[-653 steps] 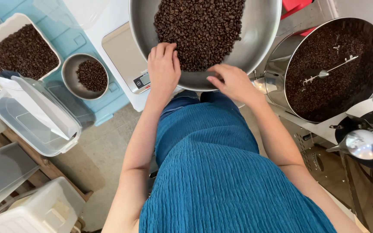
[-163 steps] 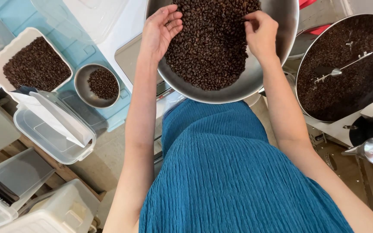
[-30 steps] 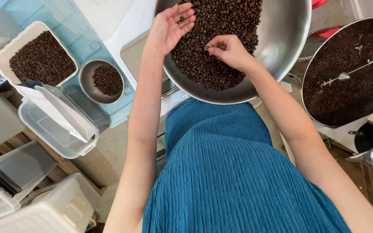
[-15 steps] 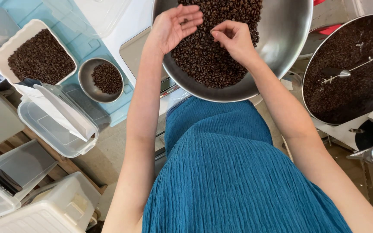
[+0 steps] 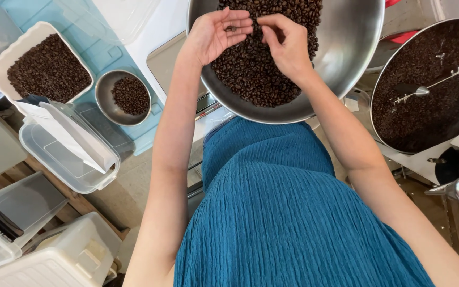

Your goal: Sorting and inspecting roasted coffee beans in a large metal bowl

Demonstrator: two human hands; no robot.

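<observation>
A large steel bowl (image 5: 346, 58) full of dark roasted coffee beans (image 5: 251, 74) stands in front of me at the top of the view. My left hand (image 5: 216, 34) lies palm up over the beans with a bean or two resting on its fingers. My right hand (image 5: 285, 42) hovers beside it, fingertips pinched together and almost touching the left fingers. Whether a bean sits in that pinch is hidden.
A white rectangular tray of beans (image 5: 41, 66) and a small steel bowl of beans (image 5: 123, 95) sit at the left. Clear plastic tubs (image 5: 65, 154) stand lower left. A round roaster cooling tray with a stirring arm (image 5: 431, 90) is at the right. A scale (image 5: 171, 64) sits under the big bowl.
Both hands have drawn together over the bowl's far side. My right hand moved up from the bean pile to meet the upturned left palm.
</observation>
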